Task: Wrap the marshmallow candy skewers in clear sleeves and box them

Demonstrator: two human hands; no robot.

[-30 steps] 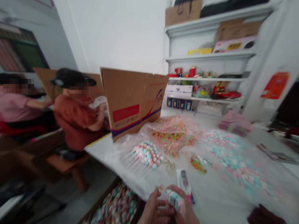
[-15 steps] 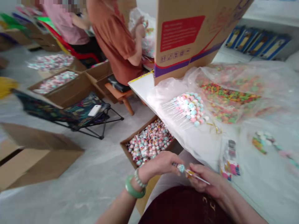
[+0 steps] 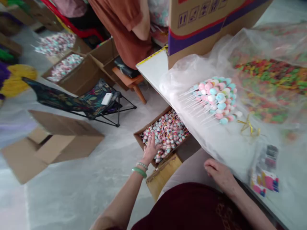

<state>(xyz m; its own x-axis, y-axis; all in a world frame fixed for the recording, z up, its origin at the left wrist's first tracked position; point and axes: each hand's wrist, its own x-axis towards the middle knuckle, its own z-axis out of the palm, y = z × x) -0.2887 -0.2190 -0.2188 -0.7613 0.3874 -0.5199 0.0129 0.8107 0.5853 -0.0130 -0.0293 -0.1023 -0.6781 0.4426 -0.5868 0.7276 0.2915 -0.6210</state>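
Observation:
My left hand (image 3: 151, 149), with a green bangle and a beaded bracelet at the wrist, reaches down over a cardboard box (image 3: 138, 137) beside the table. Its fingers are spread over wrapped marshmallow skewers (image 3: 169, 131) that fill the box. Close to the table edge, above my lap, my right hand (image 3: 219, 174) has its fingers curled in. Whatever it may hold is hidden. A pile of unwrapped marshmallow skewers (image 3: 216, 99) lies on the table with the sticks pointing left. Gold twist ties (image 3: 249, 126) and a clear printed packet of bags (image 3: 265, 172) lie nearer to me.
A tall carton (image 3: 203, 35) stands at the table's back, beside a clear sack of colourful candies (image 3: 271, 76). To the left are a folding chair (image 3: 93, 99) with a phone (image 3: 106, 99) and an open carton (image 3: 59, 140). A person in a rust top (image 3: 122, 22) sits beyond.
My left hand has moved from my lap to the box, and its fingers have opened. The wrapped skewer is no longer seen between my hands. The view has tilted down.

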